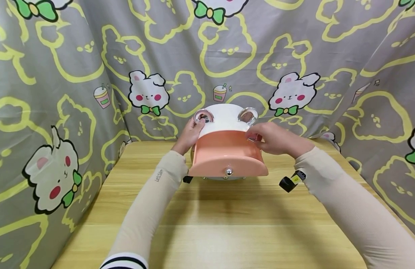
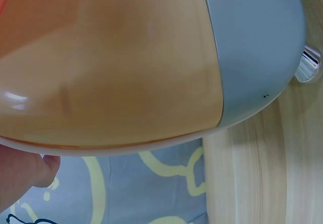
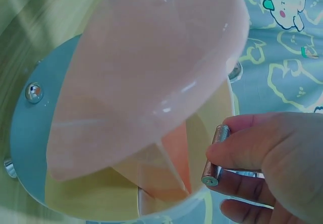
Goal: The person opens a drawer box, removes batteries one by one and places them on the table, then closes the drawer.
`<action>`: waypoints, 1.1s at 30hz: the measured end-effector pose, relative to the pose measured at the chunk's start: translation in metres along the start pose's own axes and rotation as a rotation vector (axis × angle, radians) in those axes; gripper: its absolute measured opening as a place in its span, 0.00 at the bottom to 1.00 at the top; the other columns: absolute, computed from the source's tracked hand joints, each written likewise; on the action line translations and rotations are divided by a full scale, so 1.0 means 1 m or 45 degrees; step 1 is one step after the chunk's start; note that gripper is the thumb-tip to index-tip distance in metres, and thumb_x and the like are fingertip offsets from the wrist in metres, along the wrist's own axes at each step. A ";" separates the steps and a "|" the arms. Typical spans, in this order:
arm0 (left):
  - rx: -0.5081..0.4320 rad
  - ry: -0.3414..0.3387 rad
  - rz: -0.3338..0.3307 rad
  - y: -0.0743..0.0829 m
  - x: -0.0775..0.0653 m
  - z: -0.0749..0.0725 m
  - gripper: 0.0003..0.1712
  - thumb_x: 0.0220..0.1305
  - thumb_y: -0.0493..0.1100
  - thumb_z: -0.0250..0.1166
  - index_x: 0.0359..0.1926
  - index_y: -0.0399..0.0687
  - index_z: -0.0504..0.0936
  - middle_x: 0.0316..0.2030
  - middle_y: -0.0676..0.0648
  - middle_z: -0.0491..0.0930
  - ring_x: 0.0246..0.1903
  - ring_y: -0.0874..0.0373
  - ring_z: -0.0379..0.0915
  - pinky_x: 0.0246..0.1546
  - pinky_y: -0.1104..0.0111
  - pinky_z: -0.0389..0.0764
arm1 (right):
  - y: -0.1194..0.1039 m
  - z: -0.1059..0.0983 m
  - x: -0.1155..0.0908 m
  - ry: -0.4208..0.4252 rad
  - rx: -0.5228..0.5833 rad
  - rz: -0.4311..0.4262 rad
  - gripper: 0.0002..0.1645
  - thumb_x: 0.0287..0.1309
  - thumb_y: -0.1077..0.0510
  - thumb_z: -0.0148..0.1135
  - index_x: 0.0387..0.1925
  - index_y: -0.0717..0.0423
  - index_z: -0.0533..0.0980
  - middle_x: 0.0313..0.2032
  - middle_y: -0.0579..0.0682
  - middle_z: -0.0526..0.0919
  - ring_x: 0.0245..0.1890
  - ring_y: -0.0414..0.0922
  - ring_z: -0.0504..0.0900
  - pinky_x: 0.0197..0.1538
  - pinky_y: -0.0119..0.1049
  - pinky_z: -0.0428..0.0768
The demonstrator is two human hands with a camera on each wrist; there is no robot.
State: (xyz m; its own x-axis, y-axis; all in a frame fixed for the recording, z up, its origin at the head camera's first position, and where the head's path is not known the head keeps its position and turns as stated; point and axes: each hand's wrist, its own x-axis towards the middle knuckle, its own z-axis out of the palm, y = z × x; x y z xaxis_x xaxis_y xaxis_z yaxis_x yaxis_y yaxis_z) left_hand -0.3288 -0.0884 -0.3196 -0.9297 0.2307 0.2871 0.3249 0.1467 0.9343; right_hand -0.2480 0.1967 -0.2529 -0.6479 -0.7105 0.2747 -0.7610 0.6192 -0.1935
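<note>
A rounded storage box with a white top [image 1: 224, 114], silver ring ears and a blue-grey lower front [image 3: 35, 133] stands on the table. Its peach drawer [image 1: 214, 166] with a silver knob is pulled out toward me. My left hand [image 1: 190, 136] grips the box's upper left side, thumb by the left ear [image 1: 205, 116]; most of its fingers are hidden behind the box. Over the drawer's right rear edge, my right hand [image 1: 276, 138] pinches a small cylindrical battery [image 3: 216, 156] between thumb and forefinger, the other fingers curled beneath.
The wooden table [image 1: 221, 224] extends in front of the box. A grey patterned curtain [image 1: 184, 48] hangs behind and at both sides. A black wrist camera [image 1: 288, 183] sticks out below my right wrist. Small silver feet [image 3: 10, 167] support the box.
</note>
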 end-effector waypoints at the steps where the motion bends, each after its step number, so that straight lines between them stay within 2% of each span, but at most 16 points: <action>1: 0.005 0.001 0.001 0.000 0.000 0.000 0.21 0.76 0.50 0.47 0.58 0.38 0.68 0.47 0.42 0.71 0.45 0.55 0.67 0.50 0.66 0.67 | 0.000 -0.001 -0.001 -0.002 -0.002 0.014 0.15 0.50 0.74 0.63 0.40 0.61 0.82 0.35 0.52 0.83 0.31 0.45 0.78 0.37 0.42 0.80; 8: 0.005 0.004 -0.022 0.000 -0.002 0.001 0.23 0.77 0.50 0.47 0.63 0.40 0.65 0.49 0.40 0.71 0.45 0.54 0.68 0.50 0.65 0.68 | 0.004 -0.003 -0.008 0.022 -0.012 0.063 0.14 0.51 0.73 0.63 0.40 0.60 0.82 0.32 0.51 0.83 0.29 0.44 0.77 0.35 0.40 0.80; 20: 0.024 0.016 -0.058 -0.002 -0.002 0.001 0.26 0.76 0.53 0.47 0.64 0.41 0.65 0.50 0.40 0.69 0.46 0.53 0.67 0.52 0.65 0.67 | 0.018 0.003 -0.018 0.118 -0.055 0.091 0.12 0.50 0.71 0.63 0.38 0.59 0.81 0.27 0.46 0.79 0.27 0.42 0.76 0.33 0.39 0.78; 26: 0.022 0.025 -0.056 -0.002 -0.003 0.000 0.25 0.76 0.53 0.47 0.63 0.42 0.65 0.50 0.40 0.69 0.46 0.53 0.67 0.52 0.64 0.67 | 0.023 0.007 -0.026 0.141 -0.023 0.160 0.11 0.49 0.70 0.63 0.37 0.60 0.81 0.27 0.45 0.79 0.28 0.42 0.77 0.34 0.39 0.79; 33: 0.033 0.032 -0.050 -0.002 -0.005 0.002 0.25 0.76 0.54 0.47 0.63 0.43 0.65 0.51 0.39 0.69 0.48 0.51 0.68 0.53 0.61 0.67 | 0.028 0.016 -0.035 0.155 -0.008 0.271 0.10 0.51 0.68 0.64 0.38 0.61 0.80 0.24 0.44 0.76 0.24 0.40 0.73 0.30 0.38 0.76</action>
State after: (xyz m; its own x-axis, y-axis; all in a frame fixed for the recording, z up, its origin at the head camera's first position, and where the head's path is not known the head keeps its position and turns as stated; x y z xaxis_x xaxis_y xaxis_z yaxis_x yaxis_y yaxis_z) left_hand -0.3250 -0.0879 -0.3236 -0.9458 0.1999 0.2560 0.2923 0.1798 0.9393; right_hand -0.2467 0.2334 -0.2834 -0.7849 -0.5184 0.3395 -0.6071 0.7530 -0.2538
